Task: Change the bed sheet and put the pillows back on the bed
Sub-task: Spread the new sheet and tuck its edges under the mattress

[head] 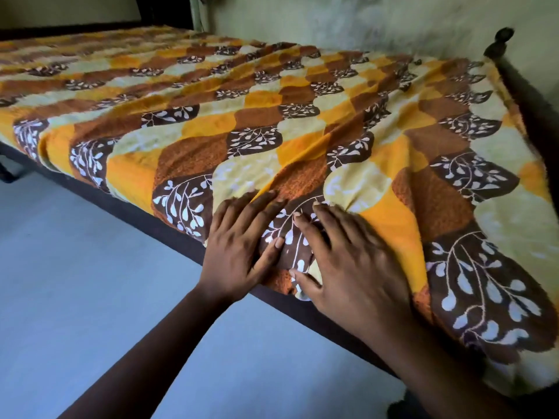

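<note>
An orange, brown and cream bed sheet (272, 116) with white leaf prints covers the whole bed. It lies wrinkled, with long folds running diagonally toward the near edge. My left hand (239, 252) and my right hand (348, 267) rest side by side, fingers straight, flat on the sheet at the bed's near edge. Between them the fabric bunches slightly. No pillows are in view.
The dark bed frame (151, 225) runs along the near side. A dark bedpost (499, 43) stands at the far right corner against a pale green wall (363, 22). Grey-blue floor (75, 282) lies in front of the bed.
</note>
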Available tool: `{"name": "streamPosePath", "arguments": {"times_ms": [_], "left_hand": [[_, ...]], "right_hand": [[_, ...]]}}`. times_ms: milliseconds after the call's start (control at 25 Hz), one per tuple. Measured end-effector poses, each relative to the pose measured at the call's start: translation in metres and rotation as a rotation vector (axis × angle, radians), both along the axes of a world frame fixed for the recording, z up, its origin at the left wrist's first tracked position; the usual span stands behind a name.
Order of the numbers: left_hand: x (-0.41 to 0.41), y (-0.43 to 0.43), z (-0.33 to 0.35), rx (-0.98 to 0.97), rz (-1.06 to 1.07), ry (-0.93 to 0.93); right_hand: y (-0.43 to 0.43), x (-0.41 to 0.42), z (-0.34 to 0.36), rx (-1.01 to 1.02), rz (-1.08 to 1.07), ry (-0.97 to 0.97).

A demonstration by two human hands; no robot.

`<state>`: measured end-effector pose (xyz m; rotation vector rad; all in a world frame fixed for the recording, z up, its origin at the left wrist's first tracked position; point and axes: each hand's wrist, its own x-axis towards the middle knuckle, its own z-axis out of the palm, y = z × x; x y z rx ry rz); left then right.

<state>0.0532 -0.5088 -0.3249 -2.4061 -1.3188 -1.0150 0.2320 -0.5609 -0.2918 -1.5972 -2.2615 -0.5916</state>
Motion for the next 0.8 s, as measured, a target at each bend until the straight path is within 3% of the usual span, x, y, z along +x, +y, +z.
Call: {"name": "streamPosePath", "arguments": {"times_ms": [280,400,480,640,800], "left_hand": [[0.0,-0.021,0.018,-0.264,0.043,0.064],[0.003,-0.029,0.043,-0.486,0.069,0.104],[0.004,-0.041,0.071,-0.666,0.068,0.085],[0.007,-0.079,0.13,-1.006,0.177,-0.133],[0.026,-0.113,0.181,-0.999,0.176,-0.36]], "right_hand": [[-0.011,0.004,0.027,-0.353,-0.002,-0.044],[-0.007,0.002,0.052,-0.569,-0.018,-0.07],[-0.007,-0.004,0.079,-0.743,-0.013,0.029],[-0.025,-0.009,0.135,-1.006,-0.107,0.182],[-0.042,0.023,0.181,-1.039,-0.047,0.164]]}}
